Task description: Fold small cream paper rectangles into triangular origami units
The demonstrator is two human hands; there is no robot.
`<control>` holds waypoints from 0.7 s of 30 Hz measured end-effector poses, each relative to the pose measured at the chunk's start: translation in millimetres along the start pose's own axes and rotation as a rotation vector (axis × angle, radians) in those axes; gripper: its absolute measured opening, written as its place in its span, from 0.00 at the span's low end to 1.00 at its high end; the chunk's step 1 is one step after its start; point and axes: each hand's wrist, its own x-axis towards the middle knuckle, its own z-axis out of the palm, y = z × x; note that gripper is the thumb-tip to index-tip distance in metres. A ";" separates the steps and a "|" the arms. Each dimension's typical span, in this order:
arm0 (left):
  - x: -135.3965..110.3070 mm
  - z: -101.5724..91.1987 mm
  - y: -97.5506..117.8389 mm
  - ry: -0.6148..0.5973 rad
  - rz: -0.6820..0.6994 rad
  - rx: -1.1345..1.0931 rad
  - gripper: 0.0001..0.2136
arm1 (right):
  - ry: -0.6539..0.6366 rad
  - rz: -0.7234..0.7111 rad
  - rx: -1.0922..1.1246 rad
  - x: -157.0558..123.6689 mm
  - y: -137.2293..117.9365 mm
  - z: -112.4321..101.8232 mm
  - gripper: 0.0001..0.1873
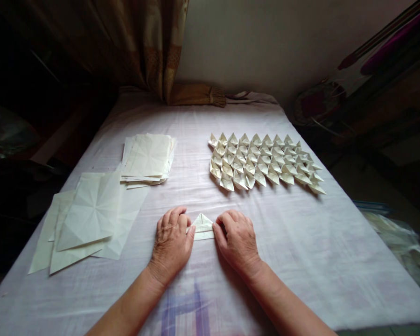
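Note:
A small folded piece of cream paper lies flat on the white cloth in front of me. My left hand presses on its left end with curled fingers. My right hand pinches its right end, fingers bent. Beyond the hands, to the right, several finished folded paper boats stand in tidy rows.
A stack of creased square paper sheets lies at the middle left. More creased sheets are spread nearer the left edge. A brown curtain hangs at the far end. Cluttered floor and papers lie off the right edge.

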 end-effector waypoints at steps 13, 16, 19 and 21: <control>-1.4 -2.6 -1.9 -0.062 -0.014 -0.025 0.03 | 0.010 0.027 0.018 3.2 -16.6 2.2 0.08; -1.4 -3.3 -1.8 -0.096 -0.032 -0.024 0.04 | 0.030 0.055 0.030 2.7 -15.5 5.0 0.08; -1.2 -4.7 -3.1 -0.132 -0.051 -0.035 0.04 | 0.061 0.086 0.060 1.3 -7.1 3.8 0.04; -0.9 -5.5 -4.2 -0.147 -0.056 -0.042 0.04 | 0.068 0.097 0.079 0.4 -1.1 2.0 0.03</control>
